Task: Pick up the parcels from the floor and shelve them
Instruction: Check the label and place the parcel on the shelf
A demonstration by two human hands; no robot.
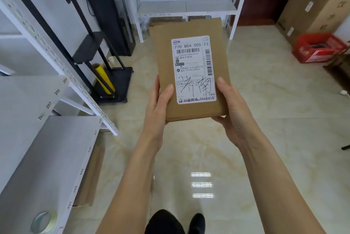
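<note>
Glossy marble-tiled floor [265, 139] underfoot, black shoes [198, 222] nearest. Above those, left hand [159, 105] and right hand [233, 105] clamped on the near end of a flat brown parcel [191, 67], held off the floor, white shipping label [193, 69] up. Left of the hands, white numbered shelves [37, 139]. Beyond the parcel, another white shelf rack [186, 7]; far right, a red crate [318, 48].

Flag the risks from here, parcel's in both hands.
1. Both the left hand and the right hand grip only the near end of the parcel; the far end could dip or slip.
2. The raised parcel hides part of the floor ahead, so a trip seems possible.
3. A tape roll occupies the near shelf corner.
</note>
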